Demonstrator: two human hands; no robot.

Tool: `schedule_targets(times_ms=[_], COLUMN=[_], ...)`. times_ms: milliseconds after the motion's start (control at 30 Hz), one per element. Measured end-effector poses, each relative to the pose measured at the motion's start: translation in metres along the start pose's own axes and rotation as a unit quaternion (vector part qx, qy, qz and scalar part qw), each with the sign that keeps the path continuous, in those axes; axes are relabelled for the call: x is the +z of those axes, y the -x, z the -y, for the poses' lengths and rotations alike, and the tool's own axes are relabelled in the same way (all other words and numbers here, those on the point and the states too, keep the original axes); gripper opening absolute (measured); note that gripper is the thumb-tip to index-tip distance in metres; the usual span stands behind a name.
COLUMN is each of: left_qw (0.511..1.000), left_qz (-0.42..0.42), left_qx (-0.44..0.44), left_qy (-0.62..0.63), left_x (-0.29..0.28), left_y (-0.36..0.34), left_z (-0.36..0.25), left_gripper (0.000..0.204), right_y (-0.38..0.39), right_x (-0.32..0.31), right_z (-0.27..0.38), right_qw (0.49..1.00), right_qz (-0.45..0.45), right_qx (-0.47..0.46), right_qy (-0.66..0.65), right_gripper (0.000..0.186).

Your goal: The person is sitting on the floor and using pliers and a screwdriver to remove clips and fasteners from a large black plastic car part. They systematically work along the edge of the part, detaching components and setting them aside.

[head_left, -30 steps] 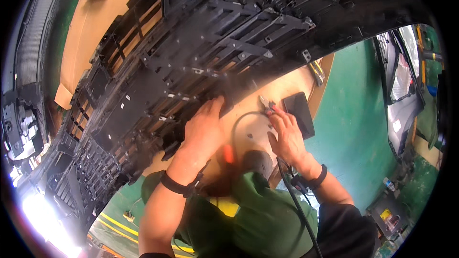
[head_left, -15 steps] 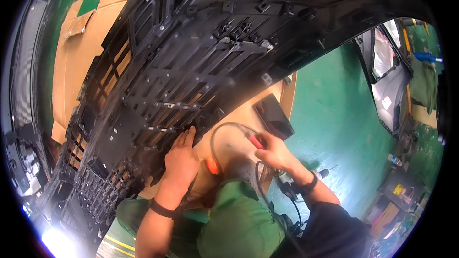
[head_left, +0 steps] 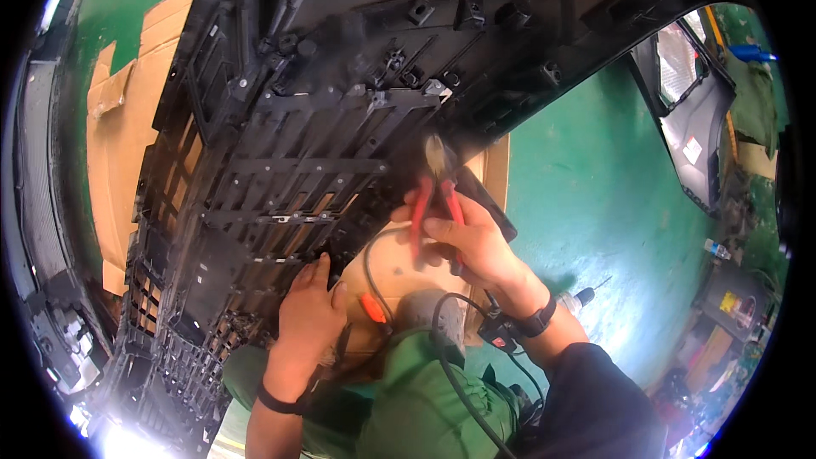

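Observation:
A large black plastic vehicle part (head_left: pixel 331 42) with grilles and clips fills the upper left and middle. My left hand (head_left: pixel 310 314) rests at its lower edge, fingers extended onto the plastic. My right hand (head_left: pixel 476 242) holds red-handled pliers (head_left: pixel 437 157) upright in front of the part, the metal jaws near its edge. Below them, a cardboard sheet (head_left: pixel 395 263) bears a small orange object (head_left: pixel 374 308) and a loop of grey cable. A dark flat device (head_left: pixel 503 217) is mostly hidden behind my right hand. A black cable (head_left: pixel 442 348) crosses my green trouser leg.
More cardboard (head_left: pixel 119 170) lies on the green floor at the left, beside another long dark part (head_left: pixel 38 187). A grey car door (head_left: pixel 693 149) stands at right. A drill (head_left: pixel 585 296), a bottle (head_left: pixel 716 248) and a dark case (head_left: pixel 727 306) sit at lower right.
My right hand has picked up the pliers from the cardboard and raised them toward the black part. My left hand stays on the part. The whole view has shifted.

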State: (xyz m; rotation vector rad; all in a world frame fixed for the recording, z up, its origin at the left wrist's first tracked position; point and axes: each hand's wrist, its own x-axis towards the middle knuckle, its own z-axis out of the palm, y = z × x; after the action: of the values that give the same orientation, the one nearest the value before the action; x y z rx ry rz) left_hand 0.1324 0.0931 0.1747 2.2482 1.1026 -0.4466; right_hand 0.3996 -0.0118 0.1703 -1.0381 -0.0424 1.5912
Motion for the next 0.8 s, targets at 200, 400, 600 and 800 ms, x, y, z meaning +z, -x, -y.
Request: schedule_targets(times_ms=[200, 400, 600, 800], left_qw=[0.980, 0.950, 0.950, 0.948], left_qz=[-0.051, -0.131, -0.155, -0.195], left_qx=[0.049, 0.076, 0.095, 0.118], left_qy=[0.183, 0.274, 0.255, 0.220], left_x=[-0.044, -0.034, -0.037, -0.035], left_y=[-0.032, -0.076, -0.091, -0.091], left_z=[-0.067, -0.096, -0.098, -0.089], left_gripper=[0.049, 0.043, 0.036, 0.033], right_y=[-0.018, -0.036, -0.042, -0.045], right_x=[0.016, 0.020, 0.023, 0.019], right_z=[-0.004, -0.005, -0.006, -0.007], right_qw=[0.987, 0.972, 0.958, 0.953], right_qz=[0.029, -0.010, 0.008, 0.047], right_qx=[-0.066, -0.087, -0.097, -0.103], right_qy=[-0.146, -0.216, -0.271, -0.281], right_gripper=[0.056, 0.065, 0.074, 0.077])
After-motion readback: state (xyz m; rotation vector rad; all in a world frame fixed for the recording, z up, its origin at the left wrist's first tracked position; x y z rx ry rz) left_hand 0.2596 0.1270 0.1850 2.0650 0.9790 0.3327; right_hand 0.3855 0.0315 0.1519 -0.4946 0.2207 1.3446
